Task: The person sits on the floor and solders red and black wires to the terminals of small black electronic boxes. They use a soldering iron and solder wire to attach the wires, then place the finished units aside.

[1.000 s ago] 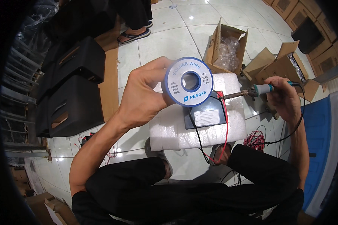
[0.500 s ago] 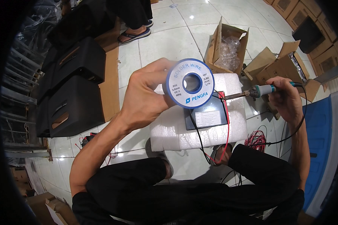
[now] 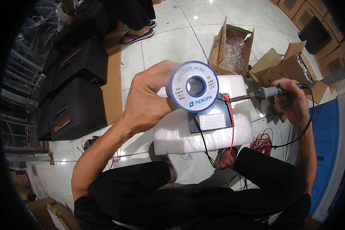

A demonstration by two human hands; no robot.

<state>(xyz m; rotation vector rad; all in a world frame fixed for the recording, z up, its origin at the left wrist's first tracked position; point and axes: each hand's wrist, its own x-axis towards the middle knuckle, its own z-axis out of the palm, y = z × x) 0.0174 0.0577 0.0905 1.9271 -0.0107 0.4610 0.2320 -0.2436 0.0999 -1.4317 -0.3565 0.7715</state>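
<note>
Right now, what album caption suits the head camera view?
Left hand holds a blue-rimmed spool, right hand a soldering iron, near a dark box on white foam.

The battery point(image 3: 212, 122) sits on the foam block point(image 3: 170, 138). From it, the spool point(image 3: 209, 86) in the left hand point(image 3: 147, 97) is at eleven o'clock, the soldering iron point(image 3: 258, 94) in the right hand point(image 3: 293, 100) at two. A carton point(image 3: 218, 46) with plastic point(image 3: 234, 55) inside stands between twelve and one, the wire bundle point(image 3: 261, 145) lies at four, and the cases point(image 3: 82, 105) lie between nine and ten.
</note>
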